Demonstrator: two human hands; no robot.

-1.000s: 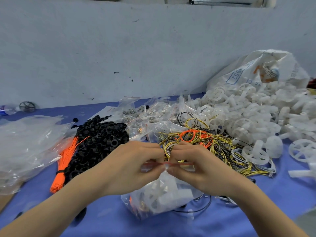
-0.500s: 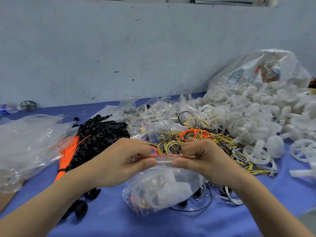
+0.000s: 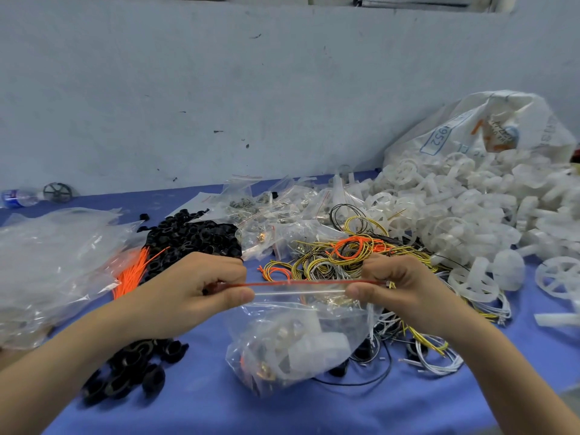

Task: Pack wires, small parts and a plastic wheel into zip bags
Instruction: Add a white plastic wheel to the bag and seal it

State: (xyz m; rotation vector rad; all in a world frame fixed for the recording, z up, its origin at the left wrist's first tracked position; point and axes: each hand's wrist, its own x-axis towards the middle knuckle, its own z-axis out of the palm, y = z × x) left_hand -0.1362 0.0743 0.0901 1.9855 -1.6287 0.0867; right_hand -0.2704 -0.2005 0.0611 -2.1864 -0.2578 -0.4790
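A plastic bottle [image 3: 18, 197] lies on the blue bench [image 3: 204, 406] against the scuffed pale wall [image 3: 219, 89].

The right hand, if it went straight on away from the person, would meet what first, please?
Probably the tangle of yellow, black and orange wires directly beyond the right hand, which pinches the zip bag; depth is unclear.

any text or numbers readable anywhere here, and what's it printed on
"1952" in a blue frame, on the white sack behind the wheel pile, far right.
Orange print beside it on the same sack: too blurred to read.
Faint grey print at the sack's right edge: unreadable.
Blue label on the bottle lying at far left: too small and blurred to read.
The zip bag held in both hands shows no print.
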